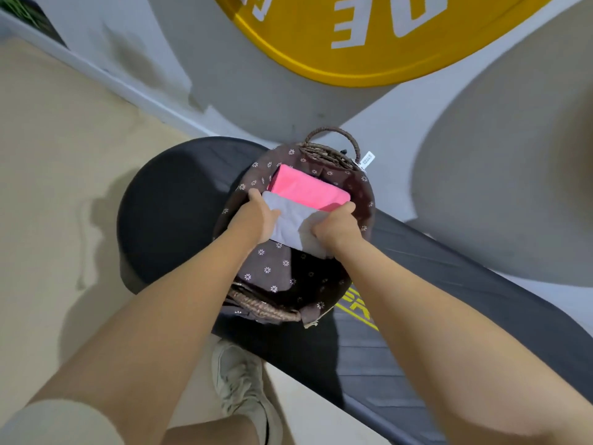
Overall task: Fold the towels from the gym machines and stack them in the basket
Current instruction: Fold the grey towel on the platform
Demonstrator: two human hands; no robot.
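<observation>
Bare forearms reach forward from the person's body and meet over the basket point(324, 149), which stands on a dark treadmill deck point(449, 284). The left hand point(256, 216) and right hand point(337, 226) each grip one end of a folded grey towel point(290, 216), fingers curled round its edges, so its long axis runs between them from left to right. Both hands sit about equally near it. Just beyond, touching the grey towel's far edge, a folded pink towel point(308, 191) already lies inside the flowered lining point(272, 271), its long axis roughly parallel. Judged from this, the grey towel needs only to travel forward and down to land on the pink one.
</observation>
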